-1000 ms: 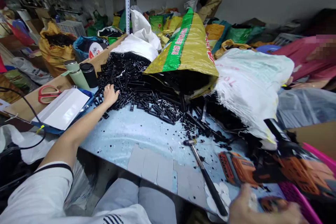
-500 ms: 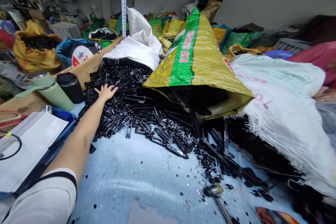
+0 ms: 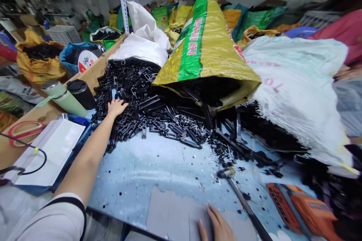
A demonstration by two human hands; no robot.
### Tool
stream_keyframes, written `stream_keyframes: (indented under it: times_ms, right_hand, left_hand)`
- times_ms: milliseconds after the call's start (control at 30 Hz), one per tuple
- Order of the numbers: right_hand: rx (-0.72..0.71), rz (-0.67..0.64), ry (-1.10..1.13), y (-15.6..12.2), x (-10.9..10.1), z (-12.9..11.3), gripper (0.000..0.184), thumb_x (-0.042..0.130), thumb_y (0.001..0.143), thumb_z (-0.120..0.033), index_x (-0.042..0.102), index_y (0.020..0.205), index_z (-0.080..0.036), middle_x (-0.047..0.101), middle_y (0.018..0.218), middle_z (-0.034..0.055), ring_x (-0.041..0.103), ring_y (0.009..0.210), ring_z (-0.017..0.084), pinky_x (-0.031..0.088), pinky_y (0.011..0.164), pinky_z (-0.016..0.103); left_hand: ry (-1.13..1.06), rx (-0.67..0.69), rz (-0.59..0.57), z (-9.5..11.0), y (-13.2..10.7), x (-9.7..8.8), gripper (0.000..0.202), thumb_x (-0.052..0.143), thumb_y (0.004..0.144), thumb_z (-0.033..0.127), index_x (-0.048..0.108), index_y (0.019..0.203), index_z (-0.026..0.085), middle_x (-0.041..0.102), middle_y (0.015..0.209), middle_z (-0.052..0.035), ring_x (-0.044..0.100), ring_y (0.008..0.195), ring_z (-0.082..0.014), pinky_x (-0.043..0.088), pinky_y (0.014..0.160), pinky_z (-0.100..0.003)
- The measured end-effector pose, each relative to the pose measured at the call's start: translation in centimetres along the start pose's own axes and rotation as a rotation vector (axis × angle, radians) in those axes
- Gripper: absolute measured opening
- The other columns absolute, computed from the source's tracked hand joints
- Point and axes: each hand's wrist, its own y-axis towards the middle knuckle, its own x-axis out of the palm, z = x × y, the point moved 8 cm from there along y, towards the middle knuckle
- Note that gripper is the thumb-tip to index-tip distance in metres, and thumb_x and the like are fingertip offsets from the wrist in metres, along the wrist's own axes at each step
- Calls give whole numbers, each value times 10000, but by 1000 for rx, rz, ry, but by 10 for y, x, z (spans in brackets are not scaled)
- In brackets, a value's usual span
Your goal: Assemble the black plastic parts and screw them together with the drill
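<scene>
My left hand (image 3: 115,107) reaches far out and rests on a heap of black plastic parts (image 3: 158,115) spilling across the pale blue table (image 3: 147,169); its fingers lie over the pieces, curled slightly. My right hand (image 3: 216,228) lies flat with fingers stretched on grey cardboard sheets (image 3: 175,216) at the table's near edge, holding nothing. A hammer (image 3: 241,201) lies just to the right of that hand, head toward the heap. The parts pour out of a yellow-green woven sack (image 3: 206,49) and a white sack (image 3: 141,47).
A green flask (image 3: 63,98) and a black cup (image 3: 82,93) stand at the left by a wooden board with red scissors (image 3: 21,131). White paper (image 3: 48,150) and a black cable lie near. A large white sack (image 3: 296,86) and an orange tool (image 3: 299,209) fill the right.
My left hand has drawn back a little toward me across the black parts. My right hand has come back into view, flat on the cardboard. The view tilted down.
</scene>
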Motion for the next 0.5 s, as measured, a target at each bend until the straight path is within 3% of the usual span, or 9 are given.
stream_keyframes:
  times_ms: [133, 233, 300, 400, 500]
  right_hand:
    - [-90, 39, -34, -11, -8, -27, 515, 511, 825, -401, 415, 1328, -343, 604, 1206, 87, 600, 1056, 330, 489, 871, 561]
    - [-109, 56, -57, -18, -8, -28, 401, 507, 852, -364, 494, 1234, -242, 597, 1203, 107, 574, 1094, 290, 446, 935, 524]
    - [-117, 50, -22, -6, -11, -23, 374, 501, 861, -356, 506, 1205, -207, 573, 1224, 122, 546, 1125, 264, 443, 948, 478]
    - [-110, 122, 13, 58, -34, 0, 421, 493, 860, -364, 492, 1226, -155, 481, 1313, 165, 443, 1228, 257, 402, 994, 445]
    - [168, 396, -51, 157, -85, 61, 558, 515, 828, -341, 413, 1302, -66, 352, 1395, 227, 303, 1315, 289, 282, 1068, 483]
  left_hand:
    - [17, 31, -42, 20, -41, 7, 609, 283, 835, 649, 559, 1226, 274, 438, 1400, -101, 265, 1332, -341, 211, 1035, -599]
    - [41, 69, -39, 33, -63, 11, 599, 265, 847, 639, 562, 1224, 280, 426, 1412, -97, 248, 1345, -344, 191, 1043, -602]
    - [48, 88, -43, 39, -76, 13, 578, 259, 862, 610, 556, 1230, 277, 425, 1414, -91, 245, 1350, -339, 199, 1049, -586]
    - [53, 73, -25, 42, -93, 10, 565, 265, 876, 568, 540, 1249, 244, 438, 1404, -103, 267, 1344, -329, 227, 1057, -542]
    - [56, 53, 9, 43, -107, 5, 583, 255, 889, 542, 517, 1277, 195, 467, 1374, -137, 300, 1325, -332, 257, 1047, -523]
